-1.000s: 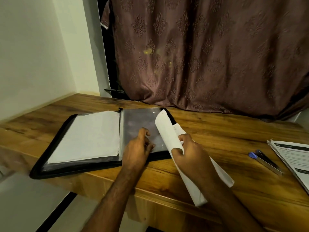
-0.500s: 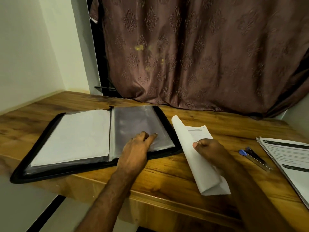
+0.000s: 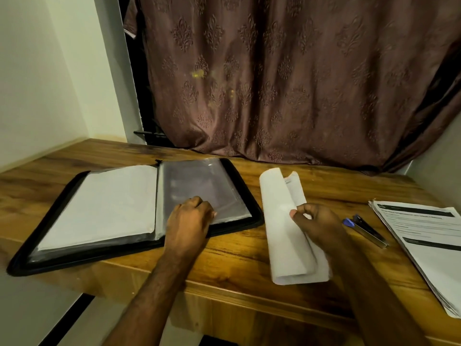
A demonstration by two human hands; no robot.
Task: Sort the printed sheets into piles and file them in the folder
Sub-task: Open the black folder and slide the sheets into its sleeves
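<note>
A black folder (image 3: 245, 193) lies open at left centre of the frame on a wooden desk (image 3: 237, 255). Its left half shows a white sheet (image 3: 99, 208) under plastic; its right half is a clear sleeve (image 3: 199, 181), grey and glossy.

The left hand (image 3: 190, 221) rests on the sleeve near its lower edge, fingers curled at the plastic. Whether it pinches the sleeve or only presses it, I cannot tell.

The right hand (image 3: 315, 223), right of centre, pinches a curled bundle of sheets (image 3: 282, 221) between thumb and fingers. The bundle lies just beside the folder's right edge, bent over on itself, with some print showing at its upper end. Its lower end reaches the desk's front edge.

Further right, near the hand, lies a pen (image 3: 366, 229) with a blue end. At the right edge of the frame sits a pile (image 3: 429, 245) of printed sheets with dark header bars. A brown patterned curtain (image 3: 287, 78) fills the upper frame behind the desk.
</note>
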